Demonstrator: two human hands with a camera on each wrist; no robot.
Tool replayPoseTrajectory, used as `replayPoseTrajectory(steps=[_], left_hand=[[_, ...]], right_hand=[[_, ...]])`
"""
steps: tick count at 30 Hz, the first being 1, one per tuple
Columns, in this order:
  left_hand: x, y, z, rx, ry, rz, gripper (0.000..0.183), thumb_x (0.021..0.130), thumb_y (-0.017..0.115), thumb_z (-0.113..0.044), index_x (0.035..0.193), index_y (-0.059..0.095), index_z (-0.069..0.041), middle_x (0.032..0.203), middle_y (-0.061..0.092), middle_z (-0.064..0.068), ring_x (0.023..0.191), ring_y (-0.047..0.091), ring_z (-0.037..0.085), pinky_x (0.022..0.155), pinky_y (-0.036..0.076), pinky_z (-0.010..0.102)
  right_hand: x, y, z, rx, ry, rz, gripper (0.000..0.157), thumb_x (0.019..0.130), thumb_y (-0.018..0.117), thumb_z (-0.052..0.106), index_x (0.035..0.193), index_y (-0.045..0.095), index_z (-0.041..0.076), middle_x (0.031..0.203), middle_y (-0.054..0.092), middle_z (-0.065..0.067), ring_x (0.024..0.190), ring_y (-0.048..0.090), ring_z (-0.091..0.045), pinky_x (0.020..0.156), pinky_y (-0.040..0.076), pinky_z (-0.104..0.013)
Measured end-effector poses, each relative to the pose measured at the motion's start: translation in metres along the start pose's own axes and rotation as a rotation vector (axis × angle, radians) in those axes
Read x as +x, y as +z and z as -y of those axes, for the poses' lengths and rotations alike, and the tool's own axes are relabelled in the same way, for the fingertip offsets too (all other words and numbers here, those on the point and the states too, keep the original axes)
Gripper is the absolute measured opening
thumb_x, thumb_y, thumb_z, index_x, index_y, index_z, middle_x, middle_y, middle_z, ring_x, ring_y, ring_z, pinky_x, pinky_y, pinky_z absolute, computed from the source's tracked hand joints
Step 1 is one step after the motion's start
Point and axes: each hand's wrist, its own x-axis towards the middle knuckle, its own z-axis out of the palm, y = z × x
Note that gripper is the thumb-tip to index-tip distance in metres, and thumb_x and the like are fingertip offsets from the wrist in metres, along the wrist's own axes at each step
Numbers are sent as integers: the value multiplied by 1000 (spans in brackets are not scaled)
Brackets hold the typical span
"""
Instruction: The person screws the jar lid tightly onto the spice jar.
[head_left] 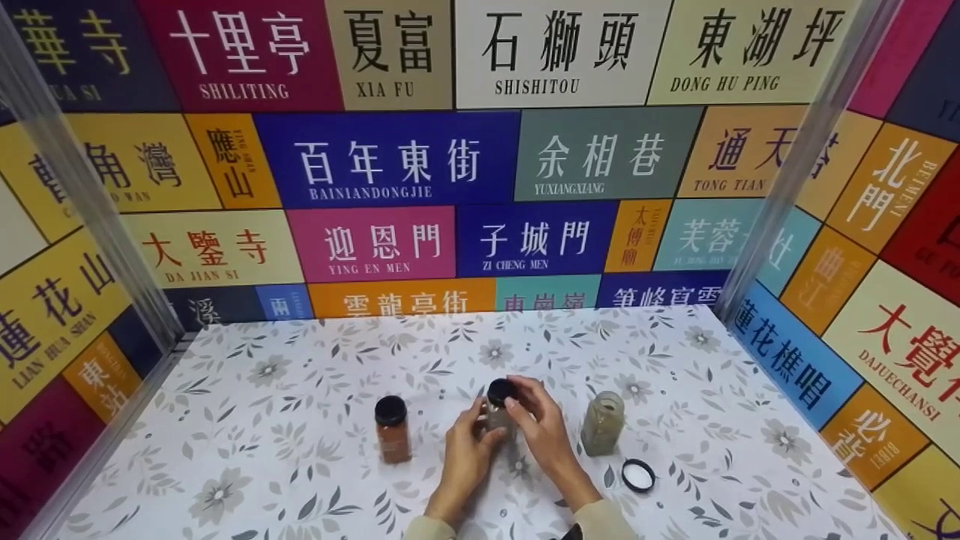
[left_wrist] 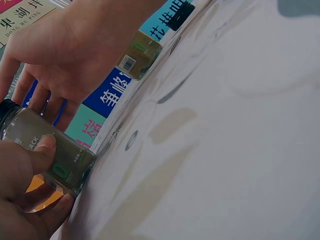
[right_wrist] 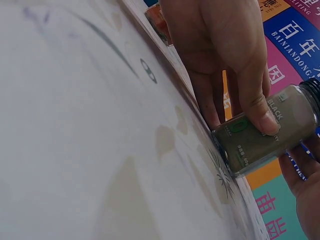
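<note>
Upright at the table's middle stands a square glass spice jar [right_wrist: 265,132] of grey-brown powder, "BLACK" printed on its front. Its black screw lid [head_left: 501,391] is on top. My left hand [head_left: 466,454] grips the body low down, thumb across the front in the right wrist view. My right hand [head_left: 546,427] holds the lid from the right, thumb in front and index finger behind. To its right stands a lidless jar [head_left: 602,429] of greenish powder. Beside that jar, a black lid [head_left: 638,475] lies with its white inside up.
Left of my hands stands a jar of reddish-brown powder [head_left: 393,439] with a black lid on. A floral cloth [head_left: 300,420] covers the table. Panels with coloured place-name signs [head_left: 390,157] enclose the back and both sides.
</note>
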Motion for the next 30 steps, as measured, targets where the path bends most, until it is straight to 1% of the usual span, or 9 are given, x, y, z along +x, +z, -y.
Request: replayPoseTrajectory(steps=[4,9,11,15,20,25,30], left_hand=[[0,-1,0,-15,-9,-2,59,81,78,-6,132,56,11,113,70,22,104,71,39,94,58,45],[0,-1,0,-29,-15,0,58,80,78,-7,132,58,9,113,69,23,104,71,40,94,59,44],[0,0,1,-19,-12,1,58,81,78,-8,132,57,10,112,69,23,103,71,40,92,60,43],[0,0,1,15,-6,-2,58,82,78,-9,132,57,12,110,68,23,102,71,39,89,61,41],[0,0,1,29,-18,-5,60,80,79,-10,132,57,10,111,70,20,104,71,38,91,60,41],[0,1,1,23,-12,-8,58,80,79,-10,131,59,8,111,70,20,104,71,38,92,59,42],[0,-1,1,6,-11,-2,59,80,79,-8,131,58,10,112,70,22,104,71,38,90,60,41]], right_hand=[[0,0,1,-2,4,-2,40,97,63,11,132,55,-5,130,66,-21,115,66,-17,98,51,-17],[-1,0,2,17,10,7,40,98,61,10,136,54,-3,134,63,-22,121,63,-16,98,51,-16],[-1,0,2,18,15,8,40,99,60,10,136,54,-3,135,62,-22,121,63,-14,98,51,-15],[-2,0,1,11,23,4,40,98,61,11,135,54,-4,133,64,-22,116,65,-13,97,51,-17],[-2,1,1,12,21,3,42,98,61,10,137,51,-3,135,63,-22,119,63,-11,99,50,-17],[-1,1,1,0,16,-4,40,97,63,11,135,55,-1,133,64,-21,115,65,-11,97,51,-18],[-1,2,0,3,17,-13,38,96,65,11,131,57,0,129,67,-20,111,65,-11,96,51,-19]])
